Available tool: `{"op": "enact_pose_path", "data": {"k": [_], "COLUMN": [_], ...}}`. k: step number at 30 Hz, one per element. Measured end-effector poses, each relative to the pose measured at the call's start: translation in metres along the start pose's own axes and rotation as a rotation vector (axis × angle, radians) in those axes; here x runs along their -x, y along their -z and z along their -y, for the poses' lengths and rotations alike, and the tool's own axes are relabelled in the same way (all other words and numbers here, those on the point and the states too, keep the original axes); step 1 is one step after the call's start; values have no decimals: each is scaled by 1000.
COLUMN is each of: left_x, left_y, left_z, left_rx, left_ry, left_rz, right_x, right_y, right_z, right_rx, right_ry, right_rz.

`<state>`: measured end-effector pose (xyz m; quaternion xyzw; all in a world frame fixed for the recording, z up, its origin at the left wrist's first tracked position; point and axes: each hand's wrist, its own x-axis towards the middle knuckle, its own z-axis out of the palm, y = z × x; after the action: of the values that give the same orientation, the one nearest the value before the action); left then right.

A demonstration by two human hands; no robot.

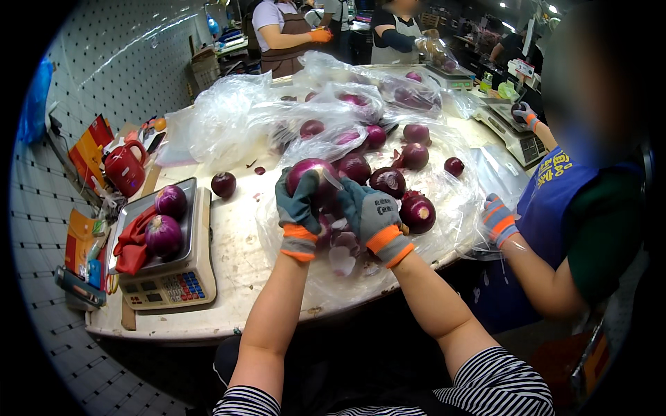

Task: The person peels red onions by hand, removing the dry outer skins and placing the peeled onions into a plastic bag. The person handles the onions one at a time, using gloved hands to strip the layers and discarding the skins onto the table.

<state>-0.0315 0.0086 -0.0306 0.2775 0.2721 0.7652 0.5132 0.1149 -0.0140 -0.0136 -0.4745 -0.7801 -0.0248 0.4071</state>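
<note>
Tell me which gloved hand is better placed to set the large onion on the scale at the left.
Probably the left hand: its fingers wrap the large onion, and it is nearer the scale. The right hand is farther over and would have to cross past the left.

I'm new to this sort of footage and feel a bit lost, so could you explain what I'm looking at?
There's no machine here, just a person working by hand. The single picture comes from a wide fisheye camera on their head, looking down, so straight edges bend near the rim. The left hand and right hand wear grey gloves with orange-striped cuffs. The left holds a large red onion; the right is close beside it, though its exact grip is hidden. On the pale table lie more red onions and clear plastic bags. At left, a digital scale carries two onions and a red cloth. The gloved hand at right is a co-worker's.
</note>
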Motion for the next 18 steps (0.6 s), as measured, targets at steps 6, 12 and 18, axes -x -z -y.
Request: {"op": "enact_pose_path", "data": {"k": [6,12,18], "left_x": [5,10,17], "left_y": [-7,-14,-15], "left_z": [5,0,-14], "left_rx": [-79,-43,-120], "left_ry": [-58,29,72], "left_rz": [-62,-78,-74], "right_x": [-1,-4,-20], "right_y": [-6,-9,-18], "right_z": [-5,-4,-3], "right_rx": [87,196,257], "right_ry": [-60,-117,-301], "right_rz": [54,106,119]}}
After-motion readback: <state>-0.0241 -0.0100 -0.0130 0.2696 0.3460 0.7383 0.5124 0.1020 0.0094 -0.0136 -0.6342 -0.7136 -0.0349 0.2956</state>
